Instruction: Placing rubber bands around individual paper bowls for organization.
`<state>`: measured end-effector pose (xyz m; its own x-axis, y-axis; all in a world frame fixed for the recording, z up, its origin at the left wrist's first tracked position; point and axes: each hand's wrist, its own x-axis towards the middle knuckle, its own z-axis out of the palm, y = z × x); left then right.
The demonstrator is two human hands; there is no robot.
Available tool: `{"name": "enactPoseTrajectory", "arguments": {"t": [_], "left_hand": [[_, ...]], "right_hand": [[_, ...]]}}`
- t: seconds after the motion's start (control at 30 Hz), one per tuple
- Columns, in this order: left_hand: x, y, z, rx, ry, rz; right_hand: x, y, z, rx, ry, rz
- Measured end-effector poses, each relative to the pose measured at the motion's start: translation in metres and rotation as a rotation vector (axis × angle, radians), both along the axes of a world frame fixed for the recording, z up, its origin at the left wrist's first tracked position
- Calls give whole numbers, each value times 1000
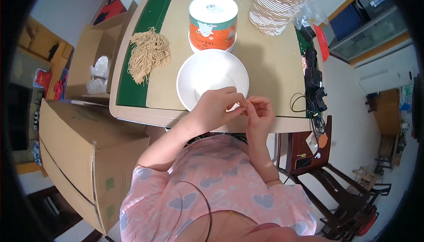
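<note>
At the table's near edge a white-lined bucket (212, 67) shows its open mouth and smooth inside. My left hand (217, 106) is over the bucket's near right rim, thumb and fingers closed in a pinch. Just beside it, my right hand (259, 112) pinches too, and the fingertips of both hands meet. Whatever is between them is too small to make out. Behind the open bucket, an orange and green printed paper bucket (213, 32) stands with its white base up. A loose heap of tan cord (148, 56) lies to the left.
Back right, a tall stack of nested paper buckets (277, 6) carries tan cords along its side. Black power adapters and cables (314, 78) line the table's right edge. A large cardboard box (106, 162) stands at my left, and a dark wooden chair (309, 153) at my right.
</note>
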<state>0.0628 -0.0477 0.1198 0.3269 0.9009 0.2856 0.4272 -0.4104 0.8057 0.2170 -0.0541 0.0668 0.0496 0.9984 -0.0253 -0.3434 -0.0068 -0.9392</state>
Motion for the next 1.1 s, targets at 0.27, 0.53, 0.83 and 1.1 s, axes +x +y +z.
{"name": "enactPoseTrajectory", "arguments": {"t": [0.27,0.53,0.83,1.1], "left_hand": [[3,0,6,-233,-129,-6],[2,10,3,-525,-178,-50],[10,-3,8,41,62,0],[7,-2,5,-22,50,77]], "right_hand": [[2,-1,3,141,8,-5],[1,-7,7,209,-51,-98],[12,-3,19,85,71,33],[24,0,21,114,-80,193]]}}
